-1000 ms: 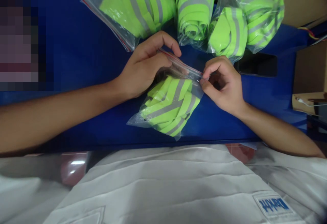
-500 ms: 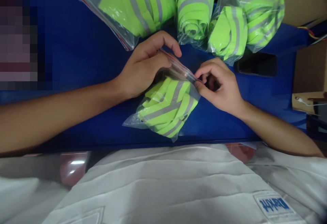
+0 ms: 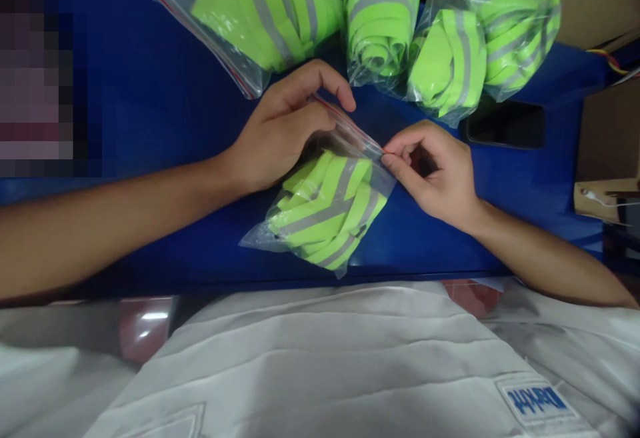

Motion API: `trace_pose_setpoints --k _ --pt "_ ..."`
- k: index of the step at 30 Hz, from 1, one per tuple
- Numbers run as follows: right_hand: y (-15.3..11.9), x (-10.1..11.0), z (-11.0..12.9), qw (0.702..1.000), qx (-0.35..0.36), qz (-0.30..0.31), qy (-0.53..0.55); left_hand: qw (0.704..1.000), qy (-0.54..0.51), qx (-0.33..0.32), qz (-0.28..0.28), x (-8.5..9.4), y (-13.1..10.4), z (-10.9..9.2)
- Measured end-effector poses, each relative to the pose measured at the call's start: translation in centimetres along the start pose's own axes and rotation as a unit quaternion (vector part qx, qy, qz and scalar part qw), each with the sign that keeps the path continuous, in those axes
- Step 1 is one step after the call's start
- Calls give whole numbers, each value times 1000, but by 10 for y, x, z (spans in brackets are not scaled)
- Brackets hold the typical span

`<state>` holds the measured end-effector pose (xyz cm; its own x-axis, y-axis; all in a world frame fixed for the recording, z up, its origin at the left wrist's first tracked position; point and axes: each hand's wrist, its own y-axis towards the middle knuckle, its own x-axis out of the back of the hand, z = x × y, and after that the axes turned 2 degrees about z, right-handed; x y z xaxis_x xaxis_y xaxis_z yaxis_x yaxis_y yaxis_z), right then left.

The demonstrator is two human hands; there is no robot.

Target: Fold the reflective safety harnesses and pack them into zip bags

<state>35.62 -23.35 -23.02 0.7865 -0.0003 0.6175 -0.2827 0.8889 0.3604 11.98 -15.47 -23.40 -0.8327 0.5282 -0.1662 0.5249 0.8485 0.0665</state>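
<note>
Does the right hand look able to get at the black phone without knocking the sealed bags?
Probably yes: the right hand lies just left of the black phone, bare blue table between; the nearest sealed bag overhangs the phone's far edge.

Left hand point(image 3: 280, 135) apparently hides the bag's point(image 3: 325, 208) zip corner.

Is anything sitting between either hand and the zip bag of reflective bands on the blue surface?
Nothing visible does. The left hand rests on the zip bag at its upper left and grips the sealing strip; the right hand pinches the strip's right end. The other filled bags lie beyond, apart from both hands.
</note>
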Motion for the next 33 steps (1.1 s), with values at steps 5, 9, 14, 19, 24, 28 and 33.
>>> trace_pose_setpoints --k 5,9,14,19,24,28,33 --pt "0 0 -1 1000 2 8 -17 999 32 -17 10 2 1 2" --pt "0 1 -2 1000 10 15 -21 996 68 -44 41 3 1 0" --pt "0 3 -1 999 9 43 -19 991 107 -55 55 3 1 -3" --pt "2 4 2 998 18 57 -23 990 115 -52 62 4 1 -3" --pt "2 4 1 997 37 56 -35 989 115 -56 67 4 1 -3" --pt "3 3 1 997 46 41 -44 981 156 -80 80 2 -2 -4" --pt "5 4 3 997 35 52 -53 946 269 -151 101 1 -8 -4"
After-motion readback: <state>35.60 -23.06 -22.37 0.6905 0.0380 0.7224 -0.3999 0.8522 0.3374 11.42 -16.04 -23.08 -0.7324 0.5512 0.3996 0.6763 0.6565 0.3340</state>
